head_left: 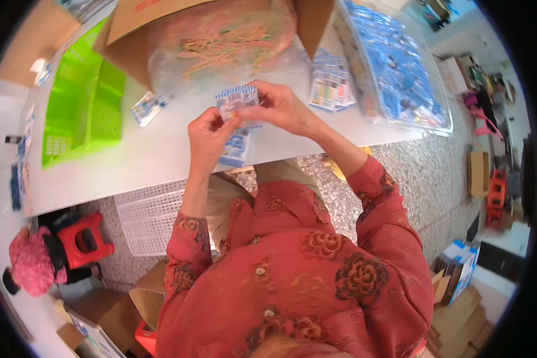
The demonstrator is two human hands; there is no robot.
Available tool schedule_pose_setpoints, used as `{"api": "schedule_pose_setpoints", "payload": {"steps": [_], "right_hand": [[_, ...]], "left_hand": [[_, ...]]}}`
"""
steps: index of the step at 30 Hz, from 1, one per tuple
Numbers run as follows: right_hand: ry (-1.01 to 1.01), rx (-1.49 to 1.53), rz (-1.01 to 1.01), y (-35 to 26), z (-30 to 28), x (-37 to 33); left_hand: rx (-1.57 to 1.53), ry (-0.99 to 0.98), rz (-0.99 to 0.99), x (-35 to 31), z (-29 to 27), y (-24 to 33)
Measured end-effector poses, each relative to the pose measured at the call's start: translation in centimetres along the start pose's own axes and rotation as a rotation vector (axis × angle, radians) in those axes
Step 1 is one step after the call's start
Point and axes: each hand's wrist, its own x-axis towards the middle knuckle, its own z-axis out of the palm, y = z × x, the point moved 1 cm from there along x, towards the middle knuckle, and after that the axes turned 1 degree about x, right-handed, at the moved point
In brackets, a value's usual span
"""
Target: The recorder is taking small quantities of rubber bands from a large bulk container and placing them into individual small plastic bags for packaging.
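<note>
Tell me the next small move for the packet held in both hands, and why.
Probably lay the small blue-and-white packet, pinched between left hand and right hand, onto the packet lying just below on the white table.

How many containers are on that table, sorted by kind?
Green plastic basket: 1
Cardboard box: 1
Clear plastic bag of blue packets: 1
Total: 3

A white table (155, 158) bears a green basket (80, 110), cardboard box (143, 24) and clear tray (400, 77) of blue packets.
</note>
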Motion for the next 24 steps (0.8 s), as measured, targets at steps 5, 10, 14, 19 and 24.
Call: {"api": "schedule_pose_setpoints", "payload": {"steps": [5, 10, 14, 19, 24], "right_hand": [[0.090, -0.114, 0.127, 0.5, -2.5, -3.8], [0.263, -0.381, 0.217, 4.4, -10.4, -6.9], [0.478, -0.779, 0.286, 5.3, -13.4, -7.9], [0.708, -0.986, 0.174, 5.7, -12.5, -8.4], [0.820, -1.189, -0.129, 4.5, -10.0, -8.6]], "left_hand": [[-0.049, -0.105, -0.047, -0.6, 3.3, 0.2], [0.163, 0.106, 0.010, -0.3, -0.2, -2.3], [0.626, 0.322, 0.085, -0.6, -4.0, -4.8], [0.925, 0.338, 0.061, -1.1, -4.0, -5.5], [1.056, 0.217, 0.017, -0.9, -3.6, -4.8]]}}
